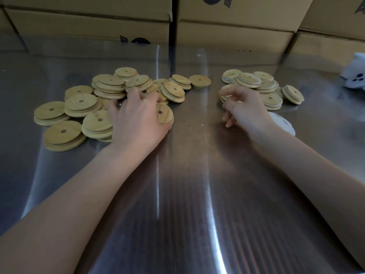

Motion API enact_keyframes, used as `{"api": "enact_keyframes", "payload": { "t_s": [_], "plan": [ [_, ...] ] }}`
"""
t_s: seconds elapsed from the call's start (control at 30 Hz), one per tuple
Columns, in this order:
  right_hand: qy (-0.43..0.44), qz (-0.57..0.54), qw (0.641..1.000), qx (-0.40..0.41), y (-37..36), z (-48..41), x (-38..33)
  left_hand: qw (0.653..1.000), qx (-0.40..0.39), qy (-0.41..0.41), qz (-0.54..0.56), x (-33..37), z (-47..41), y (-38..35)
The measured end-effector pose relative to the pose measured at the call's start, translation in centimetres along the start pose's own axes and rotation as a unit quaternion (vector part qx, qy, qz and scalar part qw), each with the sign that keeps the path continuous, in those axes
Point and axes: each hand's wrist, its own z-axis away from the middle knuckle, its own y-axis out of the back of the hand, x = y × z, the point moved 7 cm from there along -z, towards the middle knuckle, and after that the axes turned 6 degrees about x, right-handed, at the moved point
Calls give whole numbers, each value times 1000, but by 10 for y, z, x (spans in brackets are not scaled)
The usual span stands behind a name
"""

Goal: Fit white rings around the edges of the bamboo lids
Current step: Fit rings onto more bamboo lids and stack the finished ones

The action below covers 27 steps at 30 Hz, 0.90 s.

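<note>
Head view: my left hand (136, 117), fingers spread, presses a bare lid (165, 114) at its 3 o'clock. My right hand (245, 110) is curled by the ringed lids (248, 80); can't tell if it pinches anything. Rings (284, 124) sit at its 4 o'clock, just beside my wrist, so the right hand is nearer.

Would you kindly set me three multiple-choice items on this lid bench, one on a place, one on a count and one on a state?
1. The left hand lies: A. on the left pile of bamboo lids; B. on the person's knee; C. in the air, clear of everything.
2. Piles of lids on the steel table: A. one; B. two; C. five.
3. The lids of the right pile are: A. snapped in half; B. painted black; C. edged with white rings.
Answers: 1 A, its fingers lie over those lids; 2 B, a bare strip of table parts the two; 3 C, white shows round their rims.
</note>
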Motion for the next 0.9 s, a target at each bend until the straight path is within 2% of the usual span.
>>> {"api": "enact_keyframes", "payload": {
  "t_s": [0.27, 0.5, 0.67, 0.8, 0.9],
  "plan": [
    [62, -1, 994, -91, -22, 20, -17, 993, -4, -33, 109, 13, 4, -3],
    [98, 23, 989, -111, -25, 25, -23, 984, 3, -62, 166, 21, 7, -4],
    [141, 138, 980, -30, -10, 20, -28, 976, -28, -101, 191, 31, 12, -6],
    [164, 288, 941, 66, 16, 13, -38, 969, -38, -127, 209, 37, 16, -5],
    [138, 376, 912, 86, 32, 4, -35, 963, -55, -131, 228, 39, 18, -7]
  ]
}}
